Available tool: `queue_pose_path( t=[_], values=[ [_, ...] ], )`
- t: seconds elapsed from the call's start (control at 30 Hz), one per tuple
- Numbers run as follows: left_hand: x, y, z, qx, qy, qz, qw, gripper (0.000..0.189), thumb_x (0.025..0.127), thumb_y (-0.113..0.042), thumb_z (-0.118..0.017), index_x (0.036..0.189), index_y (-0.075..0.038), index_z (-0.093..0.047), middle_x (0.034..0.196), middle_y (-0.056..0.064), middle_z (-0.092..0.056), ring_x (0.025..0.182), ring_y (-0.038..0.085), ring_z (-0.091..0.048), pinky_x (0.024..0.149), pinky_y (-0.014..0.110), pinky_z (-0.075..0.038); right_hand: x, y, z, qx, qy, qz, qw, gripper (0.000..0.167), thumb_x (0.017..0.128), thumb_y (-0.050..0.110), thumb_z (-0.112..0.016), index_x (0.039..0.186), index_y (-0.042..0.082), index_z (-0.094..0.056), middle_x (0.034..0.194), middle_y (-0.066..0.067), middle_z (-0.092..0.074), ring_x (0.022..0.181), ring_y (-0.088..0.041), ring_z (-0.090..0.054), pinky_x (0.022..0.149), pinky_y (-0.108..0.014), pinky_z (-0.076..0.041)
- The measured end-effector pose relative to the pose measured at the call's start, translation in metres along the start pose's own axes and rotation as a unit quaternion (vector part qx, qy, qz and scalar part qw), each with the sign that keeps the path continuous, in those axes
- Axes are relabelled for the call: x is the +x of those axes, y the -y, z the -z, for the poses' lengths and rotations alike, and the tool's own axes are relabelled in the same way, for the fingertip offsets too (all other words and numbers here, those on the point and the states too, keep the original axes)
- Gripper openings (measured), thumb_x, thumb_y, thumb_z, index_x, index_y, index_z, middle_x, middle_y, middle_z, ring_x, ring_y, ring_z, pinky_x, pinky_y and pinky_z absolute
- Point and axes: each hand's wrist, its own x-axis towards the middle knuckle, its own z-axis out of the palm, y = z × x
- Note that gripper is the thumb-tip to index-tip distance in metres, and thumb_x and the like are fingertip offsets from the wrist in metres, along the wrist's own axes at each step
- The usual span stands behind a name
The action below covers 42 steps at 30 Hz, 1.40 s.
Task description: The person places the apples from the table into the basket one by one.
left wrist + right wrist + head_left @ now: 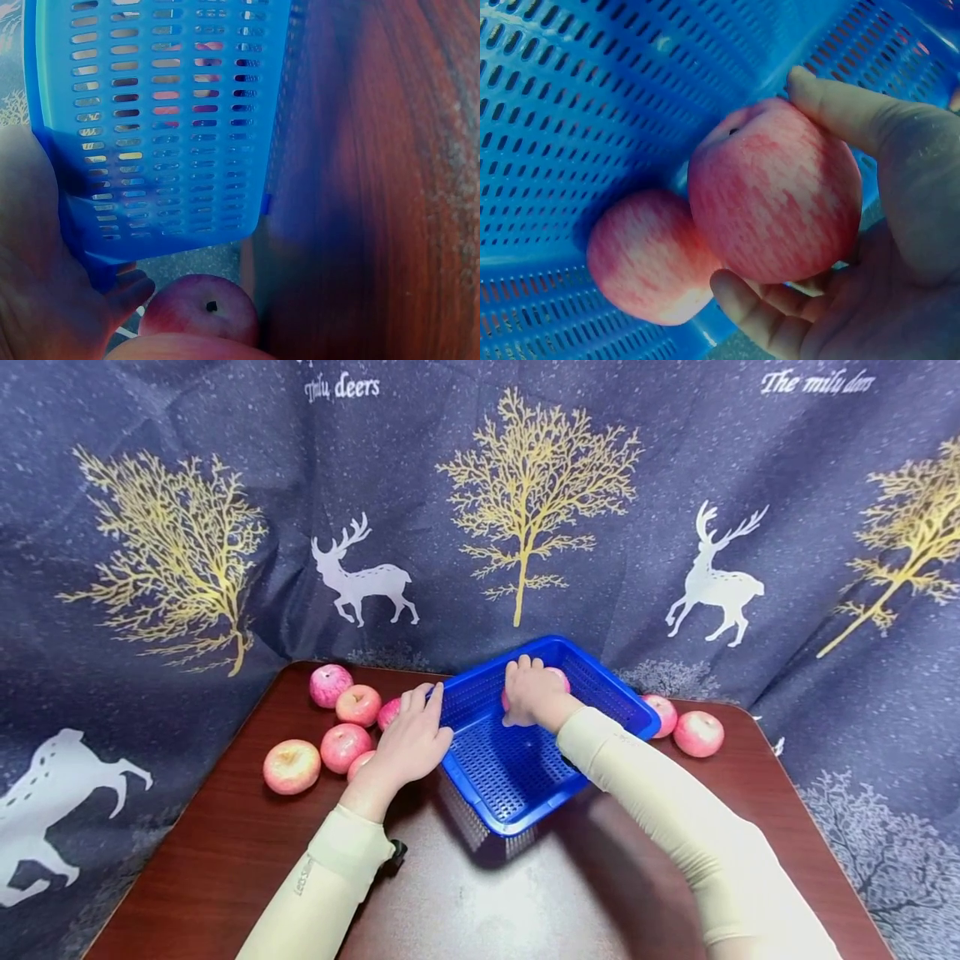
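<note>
A blue perforated basket (510, 828) sits at an angle on the table. My left hand (411, 739) grips its left rim; in the left wrist view the fingers bend around the rim's corner. Inside the basket, my right hand (536, 693) holds a red-streaked apple (776, 195) between the thumb and the fingers. A second apple (649, 259) lies against the basket wall, right beside the held one. Close to my left hand are a dark red apple (388, 714) and another partly hidden by the wrist (362, 764).
Several more apples, among them a yellowish one (292, 767), lie on the brown table (217, 843) left of the basket. Two apples, one of them fully visible (698, 733), are on its right. A dark patterned cloth (465, 510) hangs behind the table.
</note>
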Motion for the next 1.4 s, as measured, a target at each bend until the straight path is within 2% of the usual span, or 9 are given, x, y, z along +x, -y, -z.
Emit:
queue_pose_path(
  t=[0.23,0.53,0.7,0.87,1.13,1.4],
  values=[
    [0.001,-0.005,0.002,0.002,0.004,0.000,1.0000,0.076,0.102,-0.022,-0.055,0.169,0.007,-0.035,0.170,0.029,-0.036,0.155,0.045,-0.035,0.122,0.060,-0.040,0.003,0.002,-0.008,-0.018,-0.014,-0.009,0.9997,0.092,0.081,0.055,-0.095,0.140,-0.003,-0.054,0.133,-0.024,-0.057,0.127,-0.043,-0.054,0.098,-0.059,-0.057],
    [-0.001,-0.006,-0.002,-0.008,-0.019,-0.018,0.9996,0.075,0.099,-0.021,-0.056,0.164,0.012,-0.040,0.165,0.032,-0.040,0.149,0.049,-0.039,0.117,0.066,-0.041,-0.001,0.007,-0.016,-0.006,-0.019,-0.022,0.9996,0.093,0.081,0.056,-0.096,0.139,-0.004,-0.054,0.134,-0.024,-0.056,0.130,-0.044,-0.055,0.100,-0.056,-0.059],
    [-0.001,-0.005,-0.003,-0.003,-0.012,-0.015,0.9998,0.076,0.100,-0.021,-0.057,0.167,0.011,-0.038,0.167,0.031,-0.038,0.152,0.048,-0.038,0.122,0.060,-0.040,-0.001,0.012,-0.022,-0.027,-0.031,-0.014,0.9991,0.094,0.079,0.059,-0.096,0.134,-0.005,-0.055,0.128,-0.025,-0.057,0.123,-0.044,-0.058,0.094,-0.054,-0.062],
    [0.000,-0.004,-0.004,0.007,-0.001,-0.008,0.9999,0.077,0.101,-0.023,-0.056,0.169,0.008,-0.036,0.169,0.029,-0.037,0.154,0.045,-0.036,0.123,0.057,-0.040,0.003,0.013,-0.025,-0.033,-0.034,-0.025,0.9986,0.096,0.078,0.060,-0.097,0.134,-0.005,-0.055,0.126,-0.025,-0.056,0.121,-0.044,-0.057,0.091,-0.053,-0.063],
    [-0.001,-0.005,-0.001,0.001,0.001,-0.008,1.0000,0.077,0.101,-0.022,-0.056,0.168,0.008,-0.037,0.169,0.029,-0.037,0.153,0.045,-0.035,0.122,0.058,-0.041,0.007,0.012,-0.030,-0.037,-0.041,-0.027,0.9981,0.098,0.075,0.064,-0.097,0.131,-0.005,-0.054,0.123,-0.025,-0.057,0.117,-0.043,-0.058,0.091,-0.052,-0.062],
    [-0.001,-0.007,0.001,0.002,0.003,-0.006,1.0000,0.076,0.101,-0.021,-0.057,0.168,0.008,-0.037,0.169,0.029,-0.037,0.154,0.045,-0.035,0.123,0.058,-0.040,0.005,0.016,-0.028,-0.052,-0.048,-0.022,0.9972,0.099,0.074,0.068,-0.096,0.127,-0.004,-0.055,0.119,-0.024,-0.058,0.113,-0.042,-0.060,0.083,-0.051,-0.064]
  ],
)
